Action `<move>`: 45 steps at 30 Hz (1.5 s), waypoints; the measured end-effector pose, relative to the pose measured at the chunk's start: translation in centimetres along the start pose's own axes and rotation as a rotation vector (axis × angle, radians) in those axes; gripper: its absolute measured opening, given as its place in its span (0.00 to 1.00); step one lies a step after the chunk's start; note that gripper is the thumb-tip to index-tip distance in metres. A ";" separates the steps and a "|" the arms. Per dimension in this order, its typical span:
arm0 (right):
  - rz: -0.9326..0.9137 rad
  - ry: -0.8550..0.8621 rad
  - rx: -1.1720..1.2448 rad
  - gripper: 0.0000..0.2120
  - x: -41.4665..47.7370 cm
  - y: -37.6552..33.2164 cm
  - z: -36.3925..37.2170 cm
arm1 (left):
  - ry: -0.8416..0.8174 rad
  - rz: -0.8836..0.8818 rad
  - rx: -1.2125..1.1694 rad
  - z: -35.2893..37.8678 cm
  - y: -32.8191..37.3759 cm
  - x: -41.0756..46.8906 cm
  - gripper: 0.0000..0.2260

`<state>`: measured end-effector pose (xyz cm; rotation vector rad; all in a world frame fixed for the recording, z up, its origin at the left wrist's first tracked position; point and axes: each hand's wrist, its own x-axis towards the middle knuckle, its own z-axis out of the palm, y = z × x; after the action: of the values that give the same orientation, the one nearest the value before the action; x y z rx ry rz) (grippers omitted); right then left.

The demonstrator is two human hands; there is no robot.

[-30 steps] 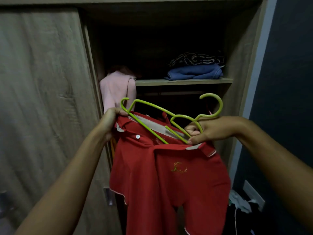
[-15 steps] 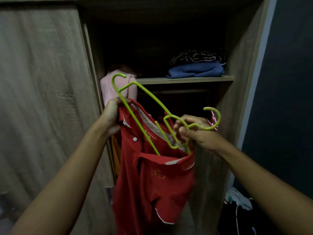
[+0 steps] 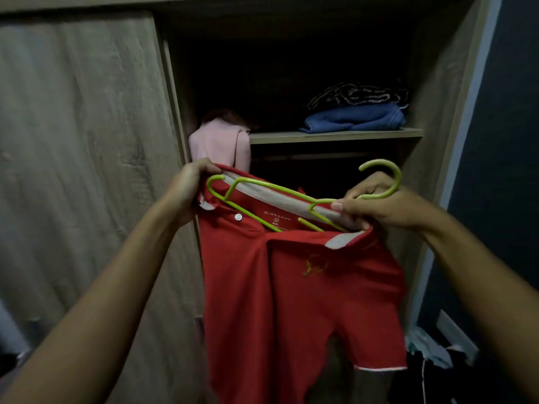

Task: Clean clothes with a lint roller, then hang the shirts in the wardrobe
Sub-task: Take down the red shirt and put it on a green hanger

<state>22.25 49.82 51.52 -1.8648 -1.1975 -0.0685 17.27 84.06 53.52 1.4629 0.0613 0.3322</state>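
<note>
The job sits in its second half: no lint roller is in view, so whether the rolling is finished cannot be read here, but the hanging step is plainly under way. The person stands at the open wardrobe (image 3: 437,112), its sliding door (image 3: 87,170) pushed to the left, and holds a red polo shirt (image 3: 285,287) up in front of the opening. The left hand (image 3: 189,185) grips the left end of the collar, fingers curled over the fabric. The right hand (image 3: 376,205) is closed round the neck of a green plastic hanger (image 3: 397,177) just below its hook, with the thumb pressed against the collar's right side. The hanger lies tilted across the neck opening: its left shoulder rests on top of the collar lining, while the lower bar dips into the shirt, so it looks only partly fed in and neither shoulder of the shirt is seated yet. The front placket hangs unbuttoned and the body droops loose. What remains, by this view, is to work both hanger arms into the shoulders, square the shirt, and hook it on the rail, which may be the faint bar under the shelf (image 3: 335,135). A pink garment (image 3: 218,141) already hangs at the left, and folded blue denim (image 3: 355,118) lies on the shelf.
</note>
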 end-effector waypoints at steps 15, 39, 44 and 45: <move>-0.055 0.264 0.207 0.12 4.4 -1.4 0.2 | 0.007 0.389 0.298 3.3 -0.6 -3.2 0.12; -0.038 0.230 -0.004 0.19 7.7 -6.6 2.4 | -0.114 0.765 1.181 1.6 -1.4 -4.0 0.23; -0.041 0.251 0.016 0.18 7.2 -6.7 2.9 | -0.196 0.772 1.186 2.9 -3.2 -3.8 0.19; -0.034 0.235 0.017 0.19 7.1 -6.6 3.1 | -0.200 0.770 1.198 3.4 -3.4 -3.9 0.20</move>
<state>19.85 57.89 57.23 -1.7663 -1.0635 -0.2874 15.03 79.56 50.00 2.6802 -0.5725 0.8552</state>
